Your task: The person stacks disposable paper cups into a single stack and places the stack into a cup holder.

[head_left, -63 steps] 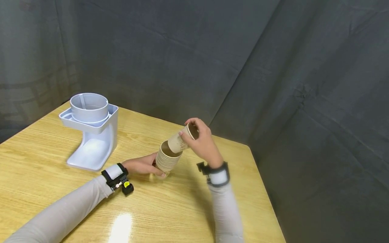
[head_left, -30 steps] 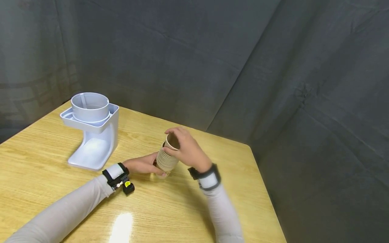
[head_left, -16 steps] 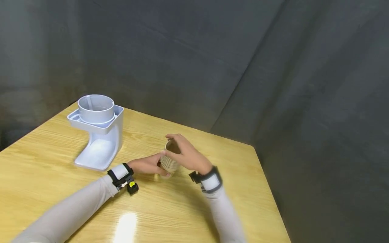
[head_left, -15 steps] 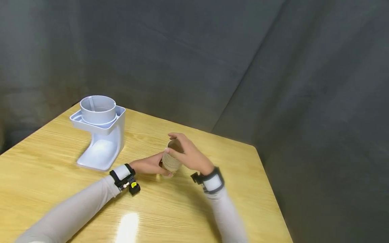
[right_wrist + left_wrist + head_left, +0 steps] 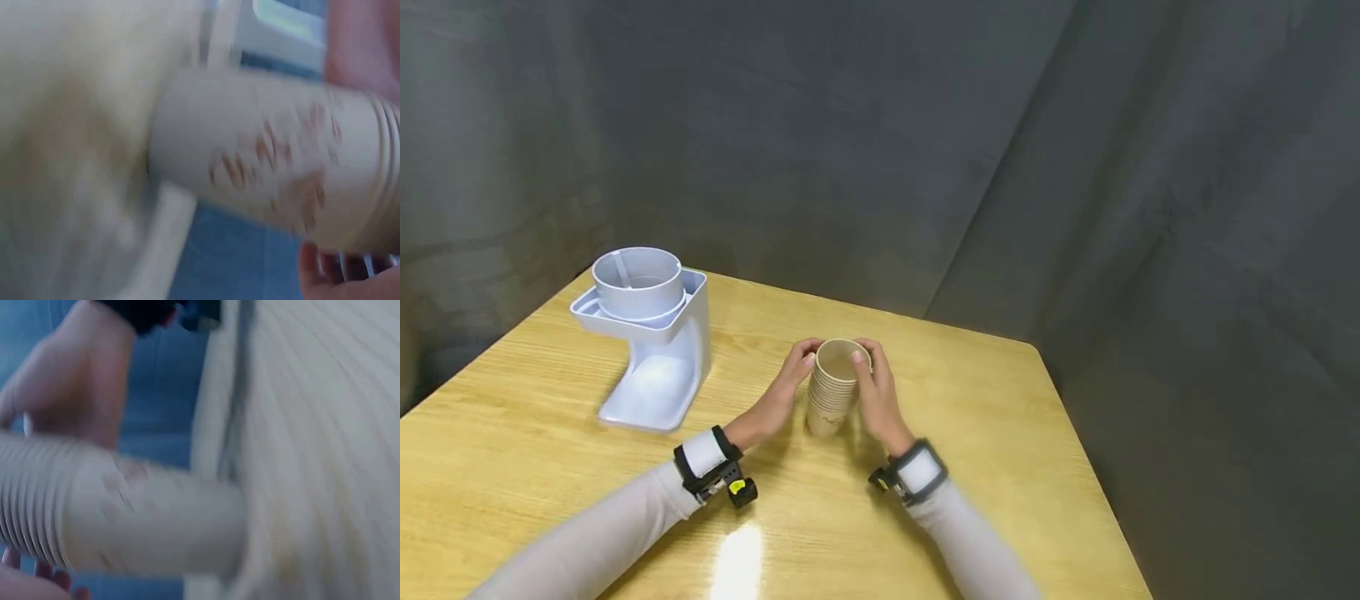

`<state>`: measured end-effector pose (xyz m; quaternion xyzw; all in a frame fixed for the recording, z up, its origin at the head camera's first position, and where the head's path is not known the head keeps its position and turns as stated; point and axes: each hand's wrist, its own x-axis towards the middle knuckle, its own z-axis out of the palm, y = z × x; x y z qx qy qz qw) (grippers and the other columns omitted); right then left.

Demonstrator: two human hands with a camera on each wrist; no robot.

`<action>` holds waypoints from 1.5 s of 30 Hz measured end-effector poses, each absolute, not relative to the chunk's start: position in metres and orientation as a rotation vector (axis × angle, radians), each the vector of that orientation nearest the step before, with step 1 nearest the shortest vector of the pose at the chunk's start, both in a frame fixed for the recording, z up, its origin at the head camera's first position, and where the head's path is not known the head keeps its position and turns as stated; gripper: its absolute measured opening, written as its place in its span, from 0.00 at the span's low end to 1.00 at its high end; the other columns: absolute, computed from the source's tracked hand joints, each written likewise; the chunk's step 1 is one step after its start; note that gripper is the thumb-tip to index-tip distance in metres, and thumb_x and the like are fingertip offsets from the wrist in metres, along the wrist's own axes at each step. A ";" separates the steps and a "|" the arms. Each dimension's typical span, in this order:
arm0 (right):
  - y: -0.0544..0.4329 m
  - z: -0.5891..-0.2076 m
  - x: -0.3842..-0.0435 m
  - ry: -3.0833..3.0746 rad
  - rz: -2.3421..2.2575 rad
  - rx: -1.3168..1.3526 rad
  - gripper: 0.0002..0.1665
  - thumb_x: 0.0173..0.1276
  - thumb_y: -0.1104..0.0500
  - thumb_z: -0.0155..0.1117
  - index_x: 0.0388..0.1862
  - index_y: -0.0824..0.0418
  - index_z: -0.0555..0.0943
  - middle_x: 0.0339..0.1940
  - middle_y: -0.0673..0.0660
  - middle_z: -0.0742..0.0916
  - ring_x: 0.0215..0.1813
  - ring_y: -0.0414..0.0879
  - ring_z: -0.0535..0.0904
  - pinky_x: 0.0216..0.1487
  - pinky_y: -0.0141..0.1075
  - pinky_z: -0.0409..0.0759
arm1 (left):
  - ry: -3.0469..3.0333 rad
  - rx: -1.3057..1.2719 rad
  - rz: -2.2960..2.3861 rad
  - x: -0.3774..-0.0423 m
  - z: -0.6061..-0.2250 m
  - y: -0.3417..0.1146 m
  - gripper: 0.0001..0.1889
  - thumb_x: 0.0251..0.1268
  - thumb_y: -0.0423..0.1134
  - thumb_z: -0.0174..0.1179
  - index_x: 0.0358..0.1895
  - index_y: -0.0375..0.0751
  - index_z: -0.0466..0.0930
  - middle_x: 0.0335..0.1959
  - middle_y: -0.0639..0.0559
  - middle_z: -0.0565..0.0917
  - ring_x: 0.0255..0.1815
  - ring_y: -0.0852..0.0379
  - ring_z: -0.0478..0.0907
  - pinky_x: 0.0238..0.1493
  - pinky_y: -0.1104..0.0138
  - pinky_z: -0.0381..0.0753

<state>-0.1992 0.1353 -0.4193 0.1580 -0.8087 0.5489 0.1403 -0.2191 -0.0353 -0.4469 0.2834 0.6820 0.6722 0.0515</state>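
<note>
A stack of beige paper cups (image 5: 829, 408) with a printed brown pattern stands upright, mouth up, its base right at the tabletop. My left hand (image 5: 777, 394) holds its upper part from the left, thumb near the rim. On the other side my right hand (image 5: 879, 398) grips the same upper part, with the thumb over the rim and the fingers behind. The left wrist view shows the cup stack (image 5: 150, 512) lying across the picture, blurred. Brown print shows clearly on the cup stack (image 5: 250, 150) in the right wrist view.
A pale grey stand (image 5: 658, 387) with a curved foot is at the left of the wooden table (image 5: 1000, 467). A round open container (image 5: 638, 292) sits in its top. Dark curtains (image 5: 850, 167) hang behind the table and along its right side.
The right hand has lowered a tilted cup into the stack. The left hand has moved up from the lower part to the upper part, and the stack has turned more upright.
</note>
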 end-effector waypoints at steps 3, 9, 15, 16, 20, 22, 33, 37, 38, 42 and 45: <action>0.118 -0.408 -0.185 -2.280 1.649 0.402 0.21 0.79 0.61 0.35 0.61 0.73 0.65 0.56 0.69 0.77 0.59 0.59 0.74 0.61 0.48 0.74 | 2.136 0.811 2.095 -0.214 -0.440 -0.025 0.28 0.77 0.52 0.29 0.71 0.39 0.48 0.69 0.37 0.58 0.73 0.41 0.54 0.72 0.41 0.50; 0.098 -0.417 -0.184 -2.138 1.773 0.284 0.22 0.80 0.58 0.32 0.62 0.71 0.63 0.57 0.68 0.74 0.59 0.60 0.72 0.58 0.47 0.74 | 2.345 0.643 2.163 -0.216 -0.437 -0.012 0.23 0.79 0.49 0.28 0.66 0.39 0.57 0.61 0.39 0.68 0.61 0.42 0.68 0.61 0.51 0.68; 0.088 -0.437 -0.207 -2.085 1.772 0.116 0.22 0.80 0.50 0.34 0.62 0.62 0.65 0.57 0.64 0.75 0.58 0.57 0.74 0.52 0.43 0.75 | 2.462 0.478 2.133 -0.227 -0.430 -0.011 0.21 0.79 0.45 0.27 0.63 0.40 0.62 0.58 0.40 0.72 0.55 0.44 0.72 0.51 0.55 0.74; 0.086 -0.436 -0.211 -2.080 1.759 0.096 0.23 0.80 0.48 0.34 0.61 0.60 0.66 0.56 0.63 0.75 0.57 0.56 0.74 0.51 0.42 0.76 | 2.472 0.480 2.121 -0.230 -0.428 -0.011 0.21 0.79 0.44 0.27 0.63 0.40 0.62 0.58 0.39 0.72 0.55 0.44 0.72 0.50 0.55 0.75; 0.076 -0.422 -0.223 -2.054 1.702 0.090 0.25 0.80 0.45 0.34 0.61 0.61 0.66 0.55 0.63 0.76 0.54 0.55 0.76 0.47 0.42 0.77 | 2.499 0.517 2.133 -0.241 -0.412 -0.018 0.22 0.78 0.44 0.26 0.63 0.37 0.62 0.58 0.38 0.71 0.55 0.43 0.72 0.50 0.54 0.75; 0.069 -0.412 -0.229 -2.038 1.690 0.107 0.25 0.80 0.45 0.34 0.61 0.61 0.65 0.55 0.64 0.76 0.54 0.55 0.76 0.49 0.43 0.77 | 2.516 0.546 2.148 -0.247 -0.400 -0.024 0.22 0.78 0.43 0.26 0.62 0.36 0.63 0.57 0.37 0.72 0.54 0.43 0.72 0.49 0.55 0.74; 0.024 -0.312 -0.261 -1.958 1.666 0.257 0.26 0.79 0.44 0.37 0.63 0.60 0.62 0.57 0.61 0.75 0.53 0.45 0.75 0.49 0.31 0.76 | 2.754 0.561 2.201 -0.282 -0.293 -0.067 0.24 0.75 0.42 0.27 0.55 0.34 0.73 0.49 0.39 0.77 0.44 0.54 0.71 0.43 0.69 0.67; -0.002 -0.276 -0.270 -1.947 1.627 0.311 0.26 0.78 0.44 0.37 0.63 0.61 0.61 0.56 0.59 0.74 0.51 0.41 0.72 0.49 0.25 0.72 | 2.786 0.483 2.222 -0.287 -0.252 -0.092 0.23 0.75 0.43 0.28 0.50 0.44 0.77 0.44 0.52 0.78 0.41 0.63 0.70 0.42 0.72 0.66; -0.009 -0.268 -0.271 -1.950 1.617 0.315 0.26 0.78 0.44 0.38 0.63 0.61 0.61 0.55 0.58 0.74 0.52 0.41 0.71 0.51 0.25 0.71 | 2.785 0.451 2.229 -0.287 -0.243 -0.099 0.23 0.75 0.44 0.29 0.49 0.47 0.78 0.42 0.56 0.77 0.40 0.65 0.69 0.41 0.72 0.66; -0.034 -0.245 -0.275 -1.986 1.598 0.299 0.27 0.77 0.42 0.39 0.64 0.59 0.61 0.54 0.52 0.73 0.53 0.38 0.68 0.54 0.23 0.67 | 2.760 0.361 2.251 -0.288 -0.217 -0.125 0.21 0.76 0.45 0.30 0.43 0.56 0.78 0.37 0.64 0.73 0.37 0.67 0.69 0.38 0.71 0.67; -0.051 -0.233 -0.278 -1.984 1.612 0.306 0.25 0.77 0.43 0.40 0.63 0.58 0.62 0.52 0.49 0.73 0.52 0.35 0.68 0.54 0.20 0.66 | 2.804 0.325 2.202 -0.288 -0.204 -0.142 0.20 0.77 0.46 0.29 0.42 0.58 0.76 0.36 0.64 0.71 0.34 0.66 0.69 0.33 0.71 0.70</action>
